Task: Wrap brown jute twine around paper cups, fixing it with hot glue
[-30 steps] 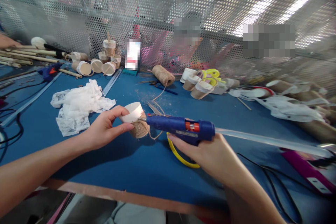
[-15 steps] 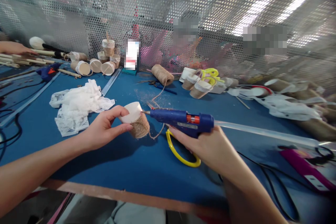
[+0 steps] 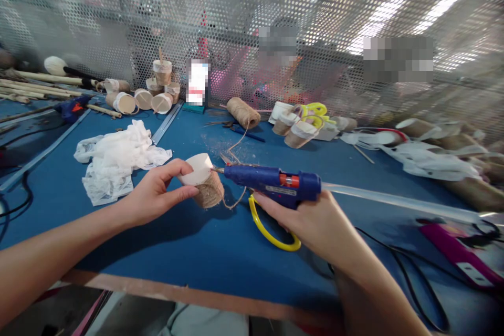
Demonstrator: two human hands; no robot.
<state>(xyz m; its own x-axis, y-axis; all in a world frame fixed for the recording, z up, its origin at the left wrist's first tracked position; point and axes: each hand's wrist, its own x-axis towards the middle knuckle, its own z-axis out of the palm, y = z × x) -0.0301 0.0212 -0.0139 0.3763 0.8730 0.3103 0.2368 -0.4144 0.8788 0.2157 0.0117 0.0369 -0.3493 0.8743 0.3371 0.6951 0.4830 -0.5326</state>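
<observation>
My left hand [image 3: 157,194] pinches a small white paper cup [image 3: 199,170], tilted on its side, its lower part wound with brown twine [image 3: 209,191]. My right hand [image 3: 311,223] grips a blue hot glue gun [image 3: 275,181] with a clear glue stick [image 3: 394,200] sticking out behind. The gun's nozzle touches the cup at the upper edge of the twine wrap. A loose twine strand runs back to a twine spool [image 3: 243,111]. Yellow-handled scissors [image 3: 271,228] lie on the blue table [image 3: 205,252] under the gun.
White netted fabric [image 3: 116,160] lies left. Several wrapped cups [image 3: 144,98] and bamboo sticks [image 3: 43,84] sit at the back left, with another blue glue gun [image 3: 73,107]. More cups [image 3: 299,128], cardboard tubes [image 3: 452,168], black cables [image 3: 413,278] and a magenta object [image 3: 460,254] fill the right. A perforated metal screen [image 3: 236,21] stands behind.
The glue gun has shifted slightly right and its nozzle now meets the cup higher, at the twine's edge. A person's hand at the far left has gone from view.
</observation>
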